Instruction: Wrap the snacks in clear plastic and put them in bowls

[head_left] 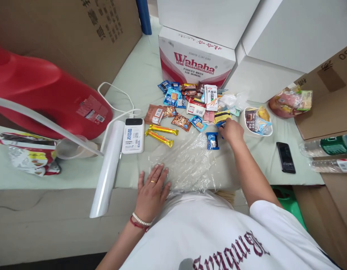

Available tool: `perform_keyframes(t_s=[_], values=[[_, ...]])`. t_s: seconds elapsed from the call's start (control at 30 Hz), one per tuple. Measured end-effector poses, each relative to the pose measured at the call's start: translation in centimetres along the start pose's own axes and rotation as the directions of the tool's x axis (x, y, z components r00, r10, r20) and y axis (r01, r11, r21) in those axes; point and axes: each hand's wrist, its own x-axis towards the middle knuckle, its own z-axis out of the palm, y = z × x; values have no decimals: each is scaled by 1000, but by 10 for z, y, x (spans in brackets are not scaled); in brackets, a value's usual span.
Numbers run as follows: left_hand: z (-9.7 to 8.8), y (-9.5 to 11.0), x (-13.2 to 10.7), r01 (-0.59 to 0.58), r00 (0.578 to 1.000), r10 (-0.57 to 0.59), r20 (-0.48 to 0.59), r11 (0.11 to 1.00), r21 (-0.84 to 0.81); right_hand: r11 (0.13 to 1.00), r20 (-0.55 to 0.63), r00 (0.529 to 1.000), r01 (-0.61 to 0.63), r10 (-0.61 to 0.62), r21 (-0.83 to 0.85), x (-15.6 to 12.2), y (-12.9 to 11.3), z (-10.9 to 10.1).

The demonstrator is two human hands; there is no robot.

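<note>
My left hand (153, 189) lies flat near the table's front edge, fingers stretched out, beside and partly on a clear plastic bag (190, 161). At the right end of the snack pile, my right hand (232, 131) pinches a small blue snack packet (220, 124), mostly hidden by the fingers. Just behind it is a yellow-and-brown packet (222, 116). Another blue packet (212, 141) lies on the bag to the left of that hand. Two yellow snack bars (160, 135) and brown cookie packets (181, 122) are spread further left. A white tub (269, 132) with packets inside stands right of my right hand.
Behind the snacks stands a Wahaha carton (196, 60). A white power bank (133, 137), a plastic roll (108, 168) and a large red jug (50, 93) are on the left. To the right are a black phone (286, 157) and plastic bottles (336, 145).
</note>
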Motion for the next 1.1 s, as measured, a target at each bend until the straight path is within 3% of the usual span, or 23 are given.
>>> perform_keyframes(t_s=[0.1,0.17,0.37,0.5,0.6,0.73,0.9,1.0,1.1], values=[[1,1,1,-1,1000,1,-9,1000,8,997,-107,994,-29,36,66,-11,18,-15],[1,1,2,-2,1000,2,-20,1000,11,993,-101,995,2,10,119,-27,19,-17],[0,4,2,22,1000,-22,-22,1000,3,983,60,985,156,-162,100,-74,-15,23],[0,11,10,29,1000,-29,12,999,-17,952,114,979,135,-171,275,-66,7,42],[0,18,23,13,998,-10,63,999,-33,872,152,964,122,-217,475,-52,46,44],[-1,21,45,2,988,6,156,999,-52,789,200,972,-29,-120,614,-46,86,43],[-3,11,59,-43,974,58,218,996,-75,587,177,984,-121,-38,801,-49,93,42],[-4,5,60,-55,972,69,223,996,-69,439,229,974,-205,-2,875,-44,90,45],[-4,3,59,-45,974,59,220,997,-68,405,248,967,-251,63,879,-38,92,48]])
